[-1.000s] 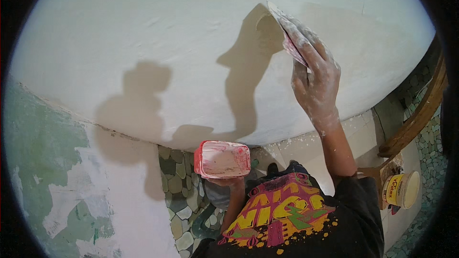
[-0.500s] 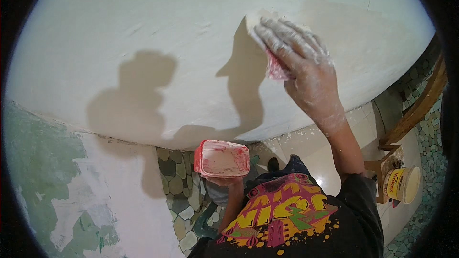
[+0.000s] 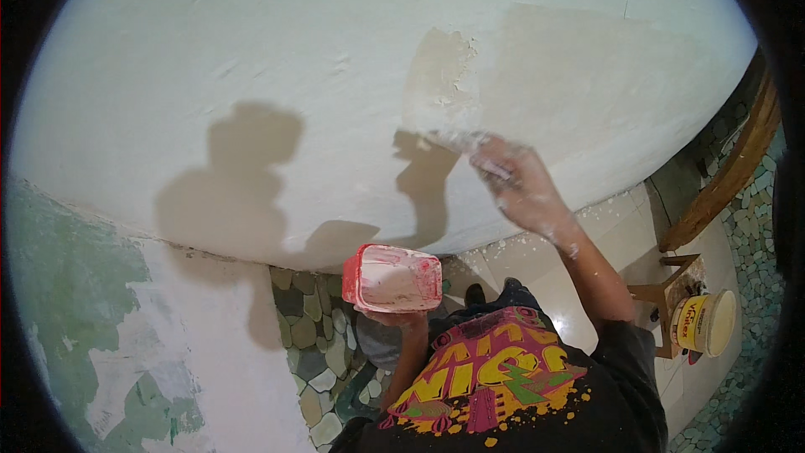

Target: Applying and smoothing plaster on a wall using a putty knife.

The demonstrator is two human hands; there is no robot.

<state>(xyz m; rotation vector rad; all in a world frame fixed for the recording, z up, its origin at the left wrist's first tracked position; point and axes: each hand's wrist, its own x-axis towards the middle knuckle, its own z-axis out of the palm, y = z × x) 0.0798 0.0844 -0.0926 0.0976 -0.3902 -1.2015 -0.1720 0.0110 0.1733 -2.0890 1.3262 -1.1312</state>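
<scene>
My left hand (image 3: 396, 317) supports a red rectangular tub (image 3: 353, 278) from below, its inside smeared with white putty. My right hand (image 3: 527, 189), dusted white and blurred by motion, grips a putty spreader (image 3: 453, 140) coated in white, seen nearly edge-on against the wall. Above it, a fresh damp-looking putty patch (image 3: 439, 75) with a ragged right edge lies on the pale wall (image 3: 335, 0). A broader beige patch (image 3: 579, 75) spreads to the right of that. The fingertips are too smeared to make out.
At the right, a white bucket with a yellow label (image 3: 706, 323) stands beside a small wooden stool (image 3: 671, 298). A curved wooden beam (image 3: 729, 168) rises behind them. White spatters dot the tiled floor (image 3: 608, 218). A green-and-white patchy surface (image 3: 92, 319) lies at left, next to stone paving (image 3: 310, 335).
My right hand has moved down the wall with the spreader and turned it, exposing the damp patch it covered before. The tub in my left hand has barely shifted.
</scene>
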